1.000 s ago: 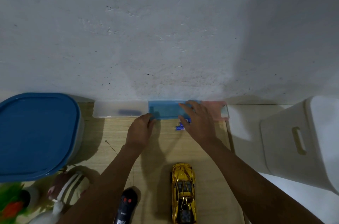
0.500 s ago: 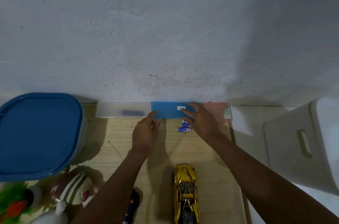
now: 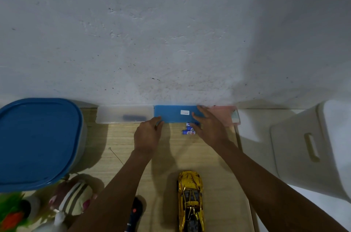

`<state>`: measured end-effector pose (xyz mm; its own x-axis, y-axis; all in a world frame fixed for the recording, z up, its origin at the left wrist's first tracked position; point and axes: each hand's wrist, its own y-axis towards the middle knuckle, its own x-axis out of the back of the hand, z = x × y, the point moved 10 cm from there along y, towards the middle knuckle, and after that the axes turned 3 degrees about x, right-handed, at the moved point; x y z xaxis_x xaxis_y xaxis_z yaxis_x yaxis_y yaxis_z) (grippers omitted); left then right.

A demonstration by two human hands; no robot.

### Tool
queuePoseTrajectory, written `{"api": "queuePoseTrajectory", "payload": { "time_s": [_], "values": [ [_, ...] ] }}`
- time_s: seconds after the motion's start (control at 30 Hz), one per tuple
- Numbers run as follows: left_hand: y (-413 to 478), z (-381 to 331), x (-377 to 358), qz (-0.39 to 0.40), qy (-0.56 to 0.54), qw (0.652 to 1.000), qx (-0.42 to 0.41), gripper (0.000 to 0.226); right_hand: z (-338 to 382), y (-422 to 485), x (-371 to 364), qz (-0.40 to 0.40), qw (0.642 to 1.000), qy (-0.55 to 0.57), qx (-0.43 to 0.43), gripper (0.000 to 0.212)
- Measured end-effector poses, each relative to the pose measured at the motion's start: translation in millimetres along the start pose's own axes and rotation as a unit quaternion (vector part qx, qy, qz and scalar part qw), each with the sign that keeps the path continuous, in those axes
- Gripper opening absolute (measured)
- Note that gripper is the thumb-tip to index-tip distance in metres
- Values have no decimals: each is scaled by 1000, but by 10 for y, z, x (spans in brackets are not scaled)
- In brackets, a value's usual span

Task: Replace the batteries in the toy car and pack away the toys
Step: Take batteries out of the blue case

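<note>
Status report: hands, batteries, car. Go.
Left hand at blue case's left end, grip unclear; right hand flat on it. Batteries loose beside right hand. Gold car untouched, nothing blocking.

Home room: toys, storage bins on wooden table, plaster wall.

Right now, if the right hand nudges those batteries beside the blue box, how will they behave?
The batteries are smooth cylinders lying on their sides on the flat tabletop, so they'd probably roll. They look small, so they are likely light and easily scattered.
</note>
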<state>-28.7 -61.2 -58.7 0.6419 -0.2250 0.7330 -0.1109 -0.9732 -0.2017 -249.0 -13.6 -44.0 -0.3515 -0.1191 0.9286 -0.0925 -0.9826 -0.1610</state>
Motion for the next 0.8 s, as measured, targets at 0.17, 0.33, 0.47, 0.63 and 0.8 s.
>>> {"api": "queuePoseTrajectory", "payload": {
  "time_s": [0.17, 0.33, 0.47, 0.63, 0.8],
  "values": [
    [-11, -10, 18, 0, 3, 1000, 9, 44, 32, 22, -25, 25, 1000, -2, -19, 48],
    [-12, -75, 80, -10, 1, 1000, 22, 41, 87, 31, 12, 22, 999, -8, -28, 46],
    [11, -87, 118, 6, 39, 999, 37, 42, 123, 61, 59, 31, 998, -43, -37, 46],
    [-63, 53, 752, -161, 47, 985, -37, 40, 547, 127, 182, -57, 997, -54, 25, 34],
    [-57, 1011, 927, -121, -50, 974, 187, 100, 1444, 271, -48, -20, 987, -12, 161, 37]
  ]
}}
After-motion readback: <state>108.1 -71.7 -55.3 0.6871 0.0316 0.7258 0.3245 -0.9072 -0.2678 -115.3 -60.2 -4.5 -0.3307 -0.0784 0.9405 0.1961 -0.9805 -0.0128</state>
